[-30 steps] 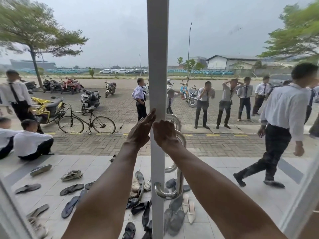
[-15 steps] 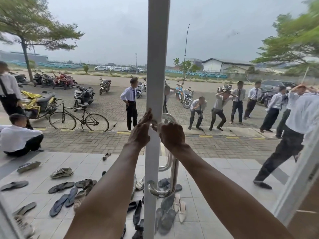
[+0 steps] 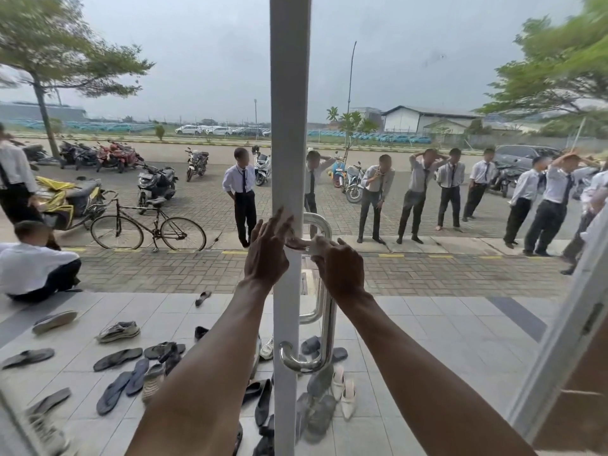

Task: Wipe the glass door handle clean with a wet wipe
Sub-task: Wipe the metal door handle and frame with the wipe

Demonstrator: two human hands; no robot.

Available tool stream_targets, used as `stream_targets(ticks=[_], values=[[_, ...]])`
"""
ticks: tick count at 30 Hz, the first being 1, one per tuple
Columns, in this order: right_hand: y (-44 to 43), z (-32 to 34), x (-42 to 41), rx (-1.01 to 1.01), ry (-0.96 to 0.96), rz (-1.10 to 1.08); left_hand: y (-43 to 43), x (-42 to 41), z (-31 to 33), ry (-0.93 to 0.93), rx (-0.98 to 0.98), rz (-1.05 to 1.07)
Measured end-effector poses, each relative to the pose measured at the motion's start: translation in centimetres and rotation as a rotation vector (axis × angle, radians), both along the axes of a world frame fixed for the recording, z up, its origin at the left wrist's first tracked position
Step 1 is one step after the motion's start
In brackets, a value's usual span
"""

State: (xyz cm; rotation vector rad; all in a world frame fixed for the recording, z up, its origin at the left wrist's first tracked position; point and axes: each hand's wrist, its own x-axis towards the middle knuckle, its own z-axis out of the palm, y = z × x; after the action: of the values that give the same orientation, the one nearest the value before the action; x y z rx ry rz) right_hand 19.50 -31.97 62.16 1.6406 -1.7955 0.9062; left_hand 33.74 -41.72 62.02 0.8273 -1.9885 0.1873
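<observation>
Head camera: my right hand (image 3: 340,268) grips the wet wipe (image 3: 317,246) against the top bend of the steel door handle (image 3: 325,324), just right of the white door frame (image 3: 289,126), where my left hand (image 3: 266,255) rests, fingers straight.

Flat grey daylight comes through the glass from the overcast sky (image 3: 197,44), bright but soft, so the tiled porch (image 3: 427,340) outside carries hardly any shadow. The person's forearms (image 3: 214,373), lit from behind, look dark on the near side. The steel door handle (image 3: 327,324) shows pale streaks of reflected sky and faint smudges (image 3: 434,59) mark the pane high on the right, where the wide lens tilts the side frame (image 3: 559,340) and the tree (image 3: 559,60) is smeared with blur, though the middle is sharp.
</observation>
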Motion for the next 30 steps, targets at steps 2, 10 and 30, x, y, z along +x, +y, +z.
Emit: stream_targets(ticks=[2,10,30], values=[[0.2,-0.3,-0.1,-0.005,-0.034,-0.014,0.4,-0.2,-0.2,0.002,-0.017,0.003],[-1.2,1.3,1.4,0.033,0.144,-0.057,0.7,0.6,-0.2,-0.048,0.004,-0.008],[-0.3,-1.0,-0.4,-0.04,-0.251,-0.028,2.3,0.0,1.4,0.038,0.102,0.07]])
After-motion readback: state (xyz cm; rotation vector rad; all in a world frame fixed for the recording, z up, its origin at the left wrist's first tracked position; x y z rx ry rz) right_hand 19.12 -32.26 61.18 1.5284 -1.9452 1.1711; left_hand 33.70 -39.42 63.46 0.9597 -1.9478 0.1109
